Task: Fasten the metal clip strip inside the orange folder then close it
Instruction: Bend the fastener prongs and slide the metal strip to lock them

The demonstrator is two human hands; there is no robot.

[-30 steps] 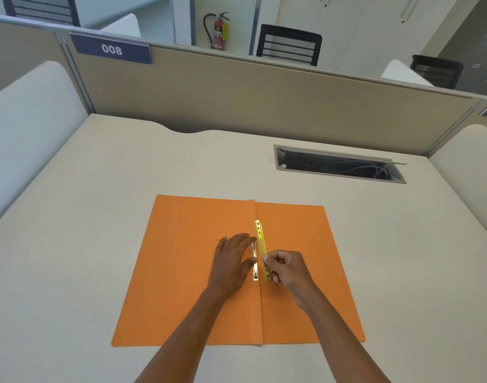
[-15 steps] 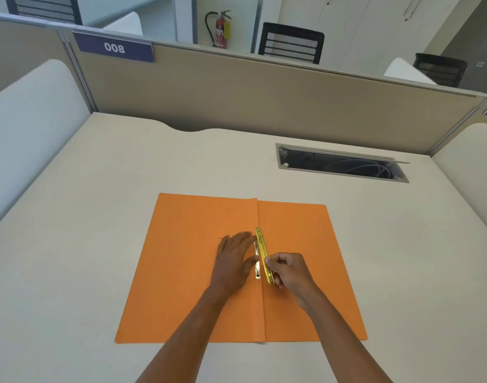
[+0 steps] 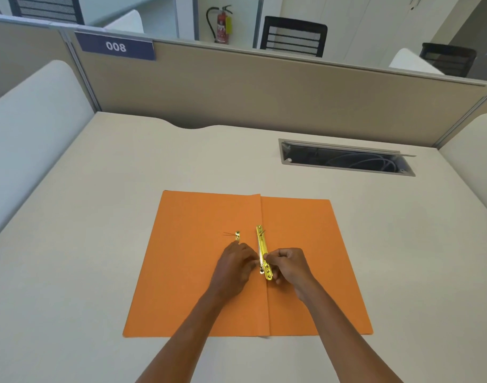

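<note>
The orange folder (image 3: 195,272) lies open and flat on the desk, its crease running away from me. A gold metal clip strip (image 3: 261,244) lies along the crease, its far end flat on the folder. My right hand (image 3: 289,268) pinches the strip's near end. My left hand (image 3: 234,268) is curled beside it on the left leaf, fingertips pinching at the strip's silver prong near the crease. A small gold slider piece (image 3: 237,235) lies loose on the left leaf, just beyond my left hand.
The beige desk (image 3: 98,217) is walled by a tan partition (image 3: 264,92) at the back and white dividers at both sides. An open cable slot (image 3: 344,161) sits in the desk at the back right.
My left hand lifted from flat on the left leaf and curled its fingers onto the prong. The small gold piece it covered now shows. The strip sits lower along the crease.
</note>
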